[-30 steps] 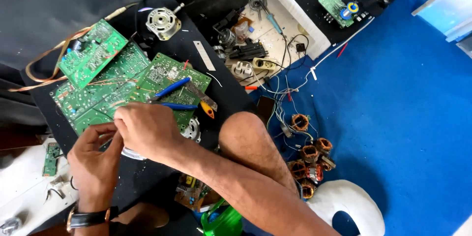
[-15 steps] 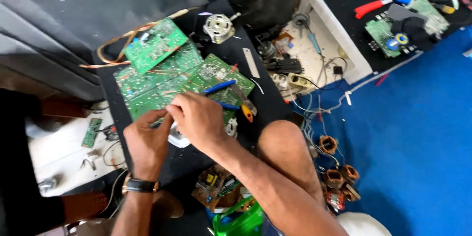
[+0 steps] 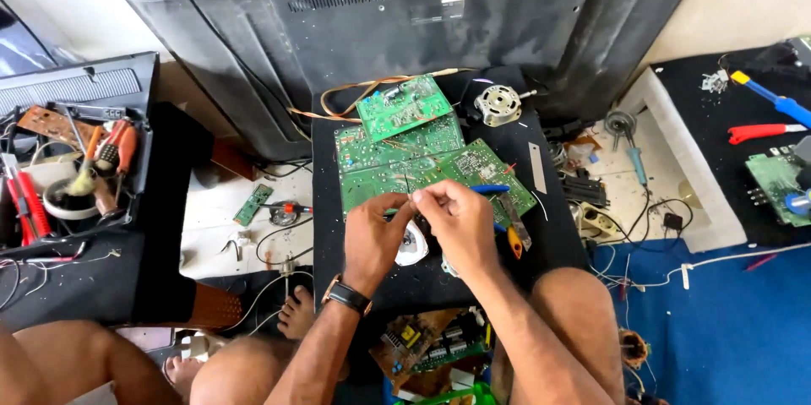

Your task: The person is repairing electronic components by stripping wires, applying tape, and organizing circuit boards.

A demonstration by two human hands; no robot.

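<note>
**Hands meeting over green circuit boards**

Seated on the floor before a black mat [image 3: 541, 228] spread with green circuit boards [image 3: 422, 160]. Left hand [image 3: 376, 236] and right hand [image 3: 456, 223] brought together at the near edge of the boards, fingertips pinched on something thin between them; too small to identify. Boards just beyond and partly under the fingers. Blue-handled tool [image 3: 490, 189] just past the right hand, orange-handled pliers [image 3: 513, 236] beside it. Small motor [image 3: 497, 105] farther back.
</note>
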